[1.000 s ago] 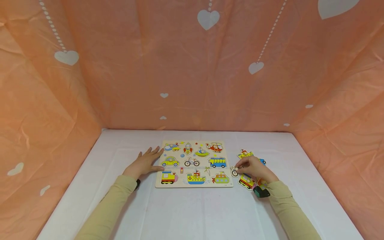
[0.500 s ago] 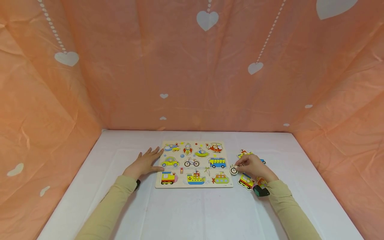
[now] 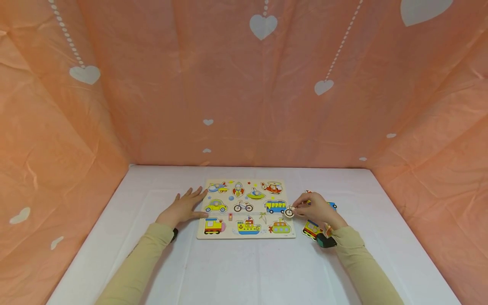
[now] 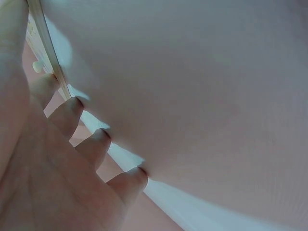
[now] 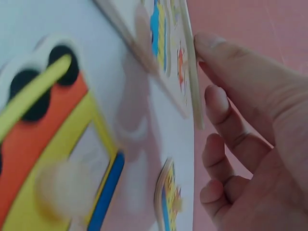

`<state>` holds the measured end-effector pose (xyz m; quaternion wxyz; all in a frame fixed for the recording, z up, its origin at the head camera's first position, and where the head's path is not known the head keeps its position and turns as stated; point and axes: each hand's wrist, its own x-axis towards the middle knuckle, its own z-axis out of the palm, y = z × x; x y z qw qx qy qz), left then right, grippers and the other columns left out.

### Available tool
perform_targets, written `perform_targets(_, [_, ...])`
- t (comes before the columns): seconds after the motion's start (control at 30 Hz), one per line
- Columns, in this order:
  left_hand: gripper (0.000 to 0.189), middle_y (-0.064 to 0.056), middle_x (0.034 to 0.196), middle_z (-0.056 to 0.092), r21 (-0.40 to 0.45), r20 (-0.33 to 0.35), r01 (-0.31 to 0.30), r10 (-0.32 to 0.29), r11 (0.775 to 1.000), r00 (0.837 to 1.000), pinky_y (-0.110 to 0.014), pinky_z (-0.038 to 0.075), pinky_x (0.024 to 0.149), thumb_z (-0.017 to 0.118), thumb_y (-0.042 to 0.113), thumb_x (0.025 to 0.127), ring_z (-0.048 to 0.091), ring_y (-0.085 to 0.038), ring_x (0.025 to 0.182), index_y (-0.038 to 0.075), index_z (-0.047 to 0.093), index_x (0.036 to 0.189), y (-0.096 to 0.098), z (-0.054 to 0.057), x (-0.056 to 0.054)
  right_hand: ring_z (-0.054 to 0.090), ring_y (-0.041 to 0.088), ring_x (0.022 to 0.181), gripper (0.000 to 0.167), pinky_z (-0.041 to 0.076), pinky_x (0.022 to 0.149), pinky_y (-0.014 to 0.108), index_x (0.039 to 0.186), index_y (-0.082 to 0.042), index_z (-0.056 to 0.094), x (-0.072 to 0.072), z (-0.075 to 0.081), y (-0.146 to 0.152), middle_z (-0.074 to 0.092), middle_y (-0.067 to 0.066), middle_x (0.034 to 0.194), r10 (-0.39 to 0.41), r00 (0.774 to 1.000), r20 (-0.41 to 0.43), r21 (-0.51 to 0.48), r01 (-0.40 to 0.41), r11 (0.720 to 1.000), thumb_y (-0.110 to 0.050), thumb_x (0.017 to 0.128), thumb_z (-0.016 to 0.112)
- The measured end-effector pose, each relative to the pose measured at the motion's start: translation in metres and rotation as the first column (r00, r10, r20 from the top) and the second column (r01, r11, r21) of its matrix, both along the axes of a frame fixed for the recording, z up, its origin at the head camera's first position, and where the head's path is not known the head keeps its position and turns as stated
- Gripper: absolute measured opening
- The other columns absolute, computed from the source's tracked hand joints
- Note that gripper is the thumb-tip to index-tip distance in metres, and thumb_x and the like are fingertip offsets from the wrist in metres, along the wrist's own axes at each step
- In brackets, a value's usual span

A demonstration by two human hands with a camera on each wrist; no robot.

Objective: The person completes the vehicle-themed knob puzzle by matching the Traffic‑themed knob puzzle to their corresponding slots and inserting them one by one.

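Observation:
A wooden knob puzzle board [image 3: 231,228] with vehicle pictures lies on the table. My left hand [image 3: 181,207] rests at its left edge, fingers spread and straight. In the left wrist view the fingertips [image 4: 137,178] touch the white table, with the board's edge [image 4: 50,53] by the thumb and forefinger. My right hand [image 3: 317,212] pinches a bicycle puzzle piece [image 3: 289,211] between thumb and fingers, over the board's right edge beside the bus picture. Edge-on, the bicycle piece [image 5: 196,91] appears as a thin pale strip in the right wrist view.
Right of the board lie loose pieces: a train [image 3: 312,229], a blue piece [image 3: 332,206] and a ship [image 5: 168,197], mostly hidden by the hand in the head view. An orange piece [image 3: 328,230] shows by the right wrist. Pink cloth [image 3: 244,106] with hearts encloses the table.
My right hand has lifted the bicycle piece from beside the board and carried it left over the board's right edge. The left hand stays in place.

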<state>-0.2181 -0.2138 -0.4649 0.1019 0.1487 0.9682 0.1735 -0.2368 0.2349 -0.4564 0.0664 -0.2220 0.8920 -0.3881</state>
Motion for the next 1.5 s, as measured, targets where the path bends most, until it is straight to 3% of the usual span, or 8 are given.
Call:
perform_targets(0.2, [0.094,-0.018,0.155,0.022,0.002,0.003,0.0,0.0,1.0,1.0,-0.069,0.007,0.106,0.069,0.054,0.079,0.011,-0.046,0.14,0.009,0.029,0.151,0.0,0.001,0.001,0.052,0.018,0.08,0.012,0.044,0.07,0.031,0.084,-0.017,0.074,-0.003,0.004,-0.017,0.065,-0.005,0.082,-0.008,0.999,0.035,-0.019,0.009,1.0,-0.024,0.077,0.081])
perform_targets(0.47, [0.094,-0.019,0.155,0.022,0.003,-0.001,0.002,-0.002,1.0,1.0,-0.069,0.007,0.106,0.069,0.055,0.079,0.011,-0.046,0.14,0.009,0.029,0.151,-0.001,-0.001,0.0,0.054,0.016,0.079,0.012,0.043,0.073,0.032,0.083,-0.016,0.075,-0.009,0.005,-0.039,0.066,-0.007,0.08,0.029,1.0,-0.008,-0.033,-0.029,0.999,-0.022,0.076,0.082])
perform_targets(0.83, [0.093,-0.019,0.154,0.023,0.013,-0.006,0.008,-0.008,1.0,1.0,-0.07,0.007,0.105,0.069,0.054,0.08,0.012,-0.047,0.14,0.009,0.03,0.15,-0.002,0.0,0.001,0.056,0.017,0.08,0.012,0.047,0.076,0.034,0.084,-0.013,0.074,-0.014,0.007,-0.065,0.066,-0.004,0.084,0.057,0.998,0.006,-0.077,-0.056,0.995,-0.018,0.076,0.082])
perform_targets(1.07, [0.091,-0.019,0.155,0.023,-0.005,-0.009,0.02,-0.02,1.0,1.0,-0.069,0.009,0.106,0.069,0.053,0.081,0.013,-0.046,0.14,0.009,0.029,0.151,-0.002,0.002,0.001,0.058,0.015,0.076,0.012,0.05,0.067,0.03,0.084,-0.013,0.075,-0.017,0.007,-0.077,0.066,-0.003,0.084,0.056,0.998,0.032,-0.083,-0.053,0.995,-0.019,0.076,0.082])
perform_targets(1.3, [0.093,-0.018,0.155,0.021,-0.007,0.003,0.014,-0.014,1.0,1.0,-0.069,0.008,0.106,0.068,0.056,0.08,0.012,-0.046,0.14,0.01,0.029,0.151,-0.002,0.0,-0.001,0.058,0.015,0.075,0.01,0.049,0.066,0.027,0.084,-0.011,0.074,-0.017,0.005,-0.09,0.066,-0.004,0.083,0.066,0.997,0.031,-0.103,-0.063,0.993,-0.016,0.077,0.081])
perform_targets(1.5, [0.094,-0.018,0.155,0.021,-0.012,0.003,0.014,-0.014,1.0,1.0,-0.068,0.007,0.106,0.067,0.057,0.08,0.011,-0.045,0.141,0.01,0.028,0.151,-0.002,-0.002,-0.002,0.054,0.015,0.077,0.011,0.046,0.066,0.027,0.082,-0.011,0.075,-0.02,0.0,-0.103,0.066,-0.003,0.084,0.072,0.997,-0.025,-0.109,-0.074,0.991,-0.015,0.076,0.082])
